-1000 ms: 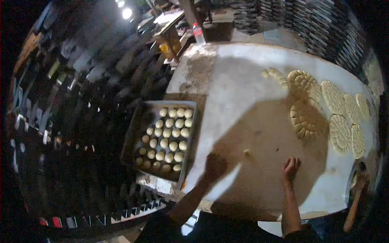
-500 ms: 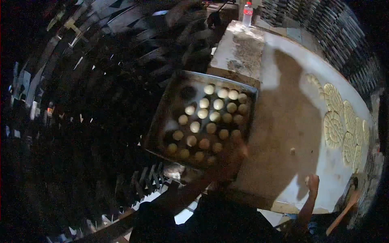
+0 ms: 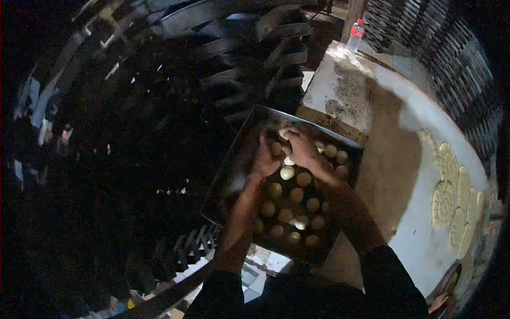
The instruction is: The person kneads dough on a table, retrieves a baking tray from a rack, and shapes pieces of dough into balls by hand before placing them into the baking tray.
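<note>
Both hands are over a dark, shallow metal baking tray (image 3: 226,175) holding several rows of round, pale dough balls (image 3: 287,173). My left hand (image 3: 265,159), slightly blurred, is curled around a dough ball (image 3: 276,149) in the tray's upper left part. Close beside it, my right hand (image 3: 303,150) is bent inward, its fingertips closed on a pale dough ball (image 3: 286,133). Shadow and the fingers hide part of both grips. More dough balls lie below the hands and to the right, some covered by my forearms.
Right of the tray, a worktable (image 3: 409,212) carries flat, coiled, segmented dough pieces (image 3: 443,204). A red-capped plastic bottle (image 3: 355,37) stands at its far end. Another person's hand (image 3: 438,303) shows at the lower right. Slatted structures surround the area.
My right hand has moved left from the worktable to the tray. My left hand has gone from the tray's lower right to its upper left. The view has shifted.
</note>
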The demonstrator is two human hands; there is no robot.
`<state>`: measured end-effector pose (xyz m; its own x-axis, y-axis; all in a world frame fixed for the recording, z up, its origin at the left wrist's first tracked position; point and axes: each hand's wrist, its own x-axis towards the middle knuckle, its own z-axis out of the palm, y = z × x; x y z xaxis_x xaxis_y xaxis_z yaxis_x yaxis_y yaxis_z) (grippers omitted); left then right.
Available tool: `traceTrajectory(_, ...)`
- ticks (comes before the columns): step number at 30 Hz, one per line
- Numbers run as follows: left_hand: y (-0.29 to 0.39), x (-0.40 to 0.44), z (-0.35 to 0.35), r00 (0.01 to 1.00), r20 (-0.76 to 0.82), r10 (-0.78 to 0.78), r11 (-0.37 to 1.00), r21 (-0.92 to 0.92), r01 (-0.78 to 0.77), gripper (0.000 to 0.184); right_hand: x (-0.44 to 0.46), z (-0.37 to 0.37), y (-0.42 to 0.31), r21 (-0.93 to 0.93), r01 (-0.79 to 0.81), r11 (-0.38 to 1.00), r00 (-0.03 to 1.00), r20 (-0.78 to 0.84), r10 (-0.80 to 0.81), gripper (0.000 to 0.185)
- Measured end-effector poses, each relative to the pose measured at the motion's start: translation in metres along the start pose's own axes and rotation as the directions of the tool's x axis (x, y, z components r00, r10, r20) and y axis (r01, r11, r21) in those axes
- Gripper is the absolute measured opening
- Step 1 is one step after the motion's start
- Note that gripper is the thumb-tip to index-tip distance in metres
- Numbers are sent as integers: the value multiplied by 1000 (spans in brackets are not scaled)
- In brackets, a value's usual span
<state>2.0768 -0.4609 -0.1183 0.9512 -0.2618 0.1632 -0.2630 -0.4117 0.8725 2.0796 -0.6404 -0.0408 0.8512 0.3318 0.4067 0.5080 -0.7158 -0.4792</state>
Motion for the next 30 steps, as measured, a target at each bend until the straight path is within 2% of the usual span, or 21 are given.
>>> traceTrajectory(2, 5, -11, -4, 986, -94, 136, 990, 32, -134, 102, -45, -20, 6, 26, 76, 997, 985, -157, -71, 33)
traceTrajectory(3, 19, -15, -10, 969, -139, 203, 979, 57, -197, 103, -78, -50, 6, 74, 13, 997, 975, -223, 3, 30)
traceTrajectory(4, 28, -19, -10, 975, -154, 161, 963, 241, -121, 101, -116, -88, 5, 118, -52, 992, 953, -292, 85, 28)
traceTrajectory(5, 46, -15, 0, 975, -173, 139, 908, 415, -56, 99, -159, -120, 8, 61, -181, 982, 909, -370, 190, 27)
traceTrajectory(6, 95, -2, 22, 966, -252, 49, 884, 461, 75, 89, -203, -149, 17, 8, -306, 952, 849, -450, 276, 28)
traceTrajectory(8, 152, 18, 87, 990, -78, 120, 959, 268, -95, 75, -296, -187, 51, -168, -590, 790, 698, -599, 393, 21)
traceTrajectory(9, 175, 25, 126, 987, 13, 160, 975, 157, -160, 69, -323, -202, 50, -63, -649, 758, 615, -631, 473, 26)
traceTrajectory(10, 195, 27, 184, 934, 51, 354, 935, -23, -353, 50, -344, -216, 50, 44, -686, 726, 530, -653, 541, 30)
traceTrajectory(11, 212, 40, 228, 919, 252, 303, 953, -106, -285, 48, -362, -231, 54, 145, -703, 696, 451, -665, 595, 35)
traceTrajectory(13, 235, 48, 316, 762, 619, 190, 978, -191, -89, 43, -416, -236, 61, 80, -728, 681, 471, -663, 582, 37)
traceTrajectory(16, 228, 27, 428, 808, 556, 194, 932, 151, -328, 49, -543, -214, 67, -131, -758, 639, 545, -665, 511, 39)
traceTrajectory(17, 235, 31, 459, 813, 530, 241, 934, 101, -343, 49, -602, -205, 71, -220, -772, 596, 559, -680, 473, 38)
traceTrajectory(18, 239, 33, 484, 815, 504, 287, 930, 57, -363, 50, -625, -235, 43, -78, -855, 513, 463, -560, 687, 38)
traceTrajectory(19, 236, 37, 508, 814, 483, 324, 924, 25, -383, 51, -625, -280, 14, 212, -886, 412, 297, -423, 856, 34)
traceTrajectory(20, 227, 55, 536, 837, 379, 395, 847, 201, -491, 57, -637, -283, 9, 267, -854, 446, 231, -574, 786, 32)
traceTrajectory(22, 223, 104, 584, 883, 305, 357, 793, 401, -459, 71, -659, -295, 5, 267, -846, 461, 164, -692, 703, 28)
traceTrajectory(23, 248, 136, 593, 915, 323, 240, 831, 419, -366, 79, -663, -306, 11, 224, -868, 442, 178, -692, 700, 27)
traceTrajectory(24, 247, 179, 606, 925, 265, 272, 839, 405, -363, 85, -671, -307, 16, 178, -887, 425, 191, -698, 691, 26)
traceTrajectory(26, 204, 287, 639, 872, 241, 427, 871, 148, -468, 97, -678, -306, 24, 133, -916, 378, 179, -708, 683, 25)
traceTrajectory(27, 193, 322, 649, 830, 284, 479, 862, 26, -506, 103, -681, -305, 28, 132, -925, 355, 162, -710, 685, 25)
traceTrajectory(30, 218, 356, 669, 638, 561, 528, 836, -212, -506, 107, -687, -290, 40, 191, -931, 311, 77, -729, 681, 33)
